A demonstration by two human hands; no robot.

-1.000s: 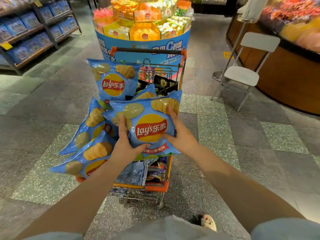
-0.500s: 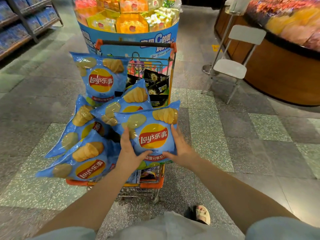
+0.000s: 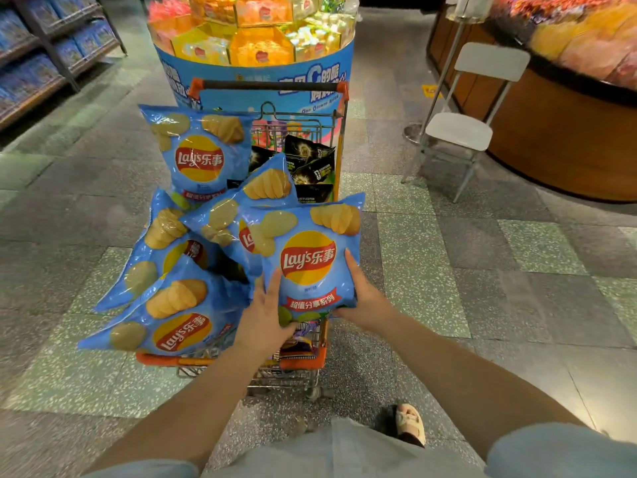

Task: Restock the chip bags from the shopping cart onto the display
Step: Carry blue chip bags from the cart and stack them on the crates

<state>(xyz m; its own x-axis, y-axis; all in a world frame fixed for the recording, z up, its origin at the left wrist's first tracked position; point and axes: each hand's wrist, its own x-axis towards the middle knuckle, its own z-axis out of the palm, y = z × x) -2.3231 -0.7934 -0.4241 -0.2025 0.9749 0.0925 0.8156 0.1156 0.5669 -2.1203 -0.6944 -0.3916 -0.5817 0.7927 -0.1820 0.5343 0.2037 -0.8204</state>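
Note:
A blue Lay's chip bag (image 3: pixel 310 257) is held upright over the near end of the shopping cart (image 3: pixel 300 360). My left hand (image 3: pixel 267 312) grips its lower left corner, thumb on the front. My right hand (image 3: pixel 362 294) grips its lower right edge. Several more blue Lay's bags fill the cart: one upright at the far end (image 3: pixel 198 150), one leaning behind the held bag (image 3: pixel 238 215), and two hanging over the left side (image 3: pixel 162 319). Dark snack bags (image 3: pixel 310 163) sit at the cart's far right.
A round blue display (image 3: pixel 255 43) with yellow and orange boxes stands just beyond the cart. Shelves of blue bags (image 3: pixel 41 53) line the far left. A grey folding chair (image 3: pixel 465 122) and a curved wooden counter (image 3: pixel 558 132) stand at the right. My sandalled foot (image 3: pixel 410 422) is near the cart.
The held bag has come down and towards me with both hands. The view has shifted, so the cart and the round display sit lower and nearer in frame.

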